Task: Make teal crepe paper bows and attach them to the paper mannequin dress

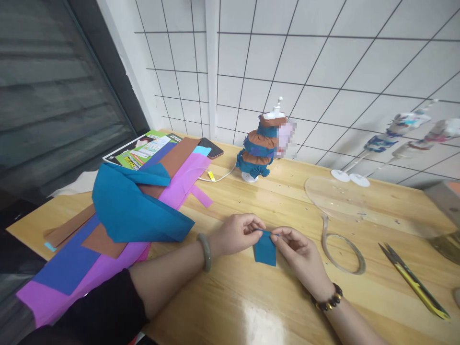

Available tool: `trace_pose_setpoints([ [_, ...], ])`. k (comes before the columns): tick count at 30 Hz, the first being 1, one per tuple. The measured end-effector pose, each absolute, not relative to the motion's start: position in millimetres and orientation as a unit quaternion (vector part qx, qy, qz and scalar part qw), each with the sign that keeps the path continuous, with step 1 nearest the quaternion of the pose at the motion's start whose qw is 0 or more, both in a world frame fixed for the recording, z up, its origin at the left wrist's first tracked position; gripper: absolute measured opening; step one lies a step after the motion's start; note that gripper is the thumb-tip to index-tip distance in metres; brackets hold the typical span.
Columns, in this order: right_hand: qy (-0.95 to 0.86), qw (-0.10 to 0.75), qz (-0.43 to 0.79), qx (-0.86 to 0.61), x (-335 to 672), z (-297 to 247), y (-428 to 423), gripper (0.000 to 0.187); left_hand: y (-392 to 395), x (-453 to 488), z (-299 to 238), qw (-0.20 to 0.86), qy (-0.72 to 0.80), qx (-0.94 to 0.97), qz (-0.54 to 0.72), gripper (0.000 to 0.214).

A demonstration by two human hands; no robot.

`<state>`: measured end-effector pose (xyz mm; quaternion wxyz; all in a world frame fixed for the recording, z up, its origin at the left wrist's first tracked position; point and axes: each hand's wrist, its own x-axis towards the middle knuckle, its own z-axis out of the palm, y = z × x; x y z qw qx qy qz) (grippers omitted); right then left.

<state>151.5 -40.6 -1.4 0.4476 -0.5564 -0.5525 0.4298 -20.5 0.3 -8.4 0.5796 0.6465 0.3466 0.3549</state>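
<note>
A small blue piece of crepe paper (265,251) hangs just above the table between my hands. My left hand (239,233), with a jade-coloured bangle at the wrist, pinches its upper left corner. At the upper right corner, my right hand (294,249) pinches the same piece between thumb and fingertips. Behind them a small dress form (264,143) stands upright, wrapped in ruffled brown and blue bands. To the left lies a large folded sheet of blue crepe paper (132,211) on other coloured sheets.
Thread snips (413,280) lie at the right, near a roll of clear tape (345,254). Two more small dress forms (388,139) stand by the tiled wall. A phone (211,147), a cable and purple paper (187,182) occupy the back left.
</note>
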Motion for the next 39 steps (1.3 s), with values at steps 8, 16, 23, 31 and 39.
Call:
trace_pose_setpoints([
  [8,-0.593,0.436,0.398,-0.549,153.6,0.8,-40.3,0.017,0.4,-20.9,-10.0,0.558,0.353,0.658,0.361,0.018],
  [16,-0.529,0.456,0.453,-0.554,153.0,-2.6,-40.7,0.023,0.2,-21.0,-9.4,0.582,0.335,0.653,0.350,0.020],
  [23,-0.517,0.454,0.444,-0.574,154.2,0.8,-38.6,0.030,0.8,-21.4,-3.4,0.597,0.346,0.632,0.353,0.016],
  [31,-0.554,0.414,0.485,-0.535,152.6,4.4,-37.9,0.032,-0.8,-21.8,-2.3,0.606,0.324,0.642,0.340,0.016],
  [39,-0.552,0.425,0.460,-0.550,153.8,2.4,-38.1,0.030,-0.2,-23.1,0.1,0.585,0.318,0.664,0.339,0.014],
])
